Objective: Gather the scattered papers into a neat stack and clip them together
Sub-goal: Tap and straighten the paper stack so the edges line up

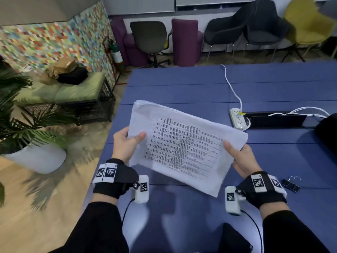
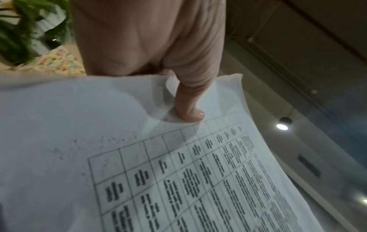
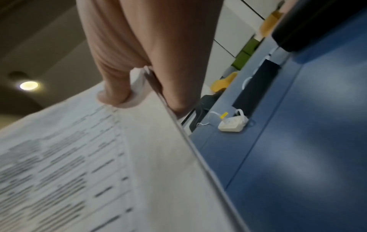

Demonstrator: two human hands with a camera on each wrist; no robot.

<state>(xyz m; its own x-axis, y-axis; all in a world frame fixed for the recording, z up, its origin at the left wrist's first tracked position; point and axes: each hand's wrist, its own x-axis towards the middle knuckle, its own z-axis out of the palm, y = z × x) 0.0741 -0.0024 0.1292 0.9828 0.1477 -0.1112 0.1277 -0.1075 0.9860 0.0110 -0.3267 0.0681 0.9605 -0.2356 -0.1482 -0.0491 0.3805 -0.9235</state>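
step: papers [image 1: 184, 143] already gathered into one stack, held up off the blue table [image 1: 182, 84]; squaring-up looked in progress, clipping not yet done
stack position: in the air over the near part of the table, tilted, printed grid page on top
left hand [image 1: 125, 143]: gripped the stack's left short edge, thumb [image 2: 188, 109] pressed flat on the top sheet, fingers curled behind, out of sight
right hand [image 1: 242, 159]: pinched the right short edge, thumb [image 3: 113, 95] on top, fingers under the stack
edges: far-left corner ragged, sheets not flush; right edge looked tighter in the right wrist view
binder clip [image 1: 291, 184]: black, lying on the table just right of the right wrist, untouched
next move (judgement): tap or jog the stack to even the edges, keep the left hand holding, free the right to pick up the clip and squeeze it open over one edge
risk (judgement): sheets could slip when one hand lets go
other: white power strip [image 1: 238, 118] further back on the table, clear of the work
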